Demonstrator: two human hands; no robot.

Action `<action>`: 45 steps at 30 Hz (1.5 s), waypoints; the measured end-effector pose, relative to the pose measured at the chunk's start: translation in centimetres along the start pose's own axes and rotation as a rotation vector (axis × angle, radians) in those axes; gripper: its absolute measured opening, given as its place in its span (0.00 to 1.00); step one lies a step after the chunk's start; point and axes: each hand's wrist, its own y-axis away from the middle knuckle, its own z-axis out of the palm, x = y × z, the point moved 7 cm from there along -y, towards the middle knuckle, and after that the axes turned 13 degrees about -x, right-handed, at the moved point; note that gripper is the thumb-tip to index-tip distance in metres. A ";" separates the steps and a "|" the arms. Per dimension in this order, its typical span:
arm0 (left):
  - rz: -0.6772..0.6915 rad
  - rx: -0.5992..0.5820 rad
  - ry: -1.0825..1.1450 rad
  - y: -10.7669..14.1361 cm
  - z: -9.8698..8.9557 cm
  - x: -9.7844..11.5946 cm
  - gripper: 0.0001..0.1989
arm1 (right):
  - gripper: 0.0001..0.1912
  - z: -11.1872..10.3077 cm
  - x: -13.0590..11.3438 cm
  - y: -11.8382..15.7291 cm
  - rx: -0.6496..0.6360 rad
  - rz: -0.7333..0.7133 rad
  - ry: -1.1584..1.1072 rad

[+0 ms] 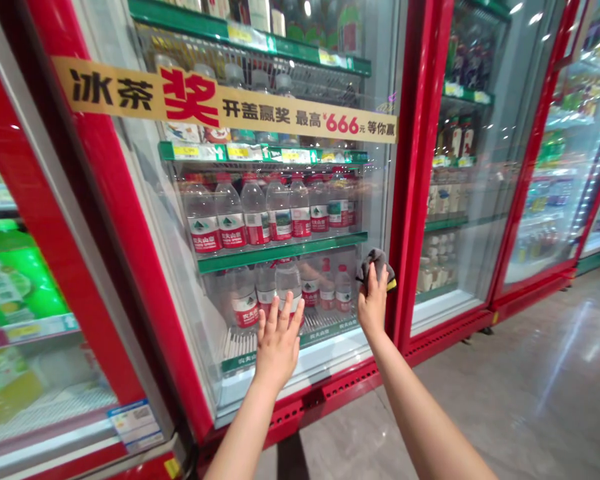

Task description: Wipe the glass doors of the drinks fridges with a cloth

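A glass fridge door (380, 193) in a red frame fills the middle of the head view. My left hand (279, 343) is at its lower part, fingers spread and holding nothing; whether the palm touches the glass I cannot tell. Near the door's right edge, my right hand (374, 300) presses a dark grey cloth (376, 259) with a yellow edge against the glass. The cloth is bunched up and part of it is hidden behind my fingers. Behind the glass stand red-capped water bottles (281, 213) on a shelf with a green front edge (285, 252).
A tan sticker strip (267, 105) with printed characters crosses the door's upper part. Beside it on the left stands another red-framed fridge (55, 180) with green bottles (15, 273). More fridges (510, 200) line the right, above a shiny grey floor (540, 387).
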 end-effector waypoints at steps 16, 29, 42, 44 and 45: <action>0.004 0.010 0.013 -0.2 -0.4 -0.1 0.48 | 0.39 -0.7 4.2 0.7 0.138 0.124 -0.037; 0.011 0.015 0.006 -0.2 -0.5 -0.1 0.49 | 0.41 -0.1 3.2 0.1 0.214 0.042 0.099; 0.019 0.033 0.001 -0.1 0.0 -0.7 0.47 | 0.43 -1.9 -0.3 -4.8 -0.114 -0.173 0.081; 0.022 0.036 0.002 0.0 -0.3 -0.6 0.47 | 0.45 -2.2 0.4 -4.9 -0.046 -0.122 0.085; 0.020 0.038 0.005 0.0 -0.5 -0.6 0.47 | 0.46 -2.3 0.3 -5.1 -0.015 -0.105 0.086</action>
